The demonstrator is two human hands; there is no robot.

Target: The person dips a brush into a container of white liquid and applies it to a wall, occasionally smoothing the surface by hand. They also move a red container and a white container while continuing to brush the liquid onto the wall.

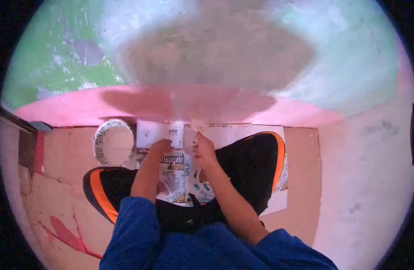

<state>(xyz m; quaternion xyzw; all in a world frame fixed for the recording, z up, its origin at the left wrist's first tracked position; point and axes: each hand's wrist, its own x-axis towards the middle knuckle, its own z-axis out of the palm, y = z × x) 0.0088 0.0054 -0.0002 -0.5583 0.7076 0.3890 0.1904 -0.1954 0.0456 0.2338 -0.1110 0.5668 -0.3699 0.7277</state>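
My right hand (204,150) is closed around a slim tool with a pale, flat, wide head (197,124). The head points up toward the foot of the wall; whether it is a brush or a scraper I cannot make out. To its left, my left hand (161,146) hangs low over the printed sheets (173,168), its fingers bent and mostly hidden. No object shows in it. Beside my left knee stands a round bucket (99,137) with a whitish, smeared rim.
The wall (81,58) ahead has patchy green and white paint above a pink band (135,96). My crossed legs (247,166) in black trousers take up the middle. Pinkish floor (58,189) with red stains lies to the left; a pale wall (364,180) rises on the right.
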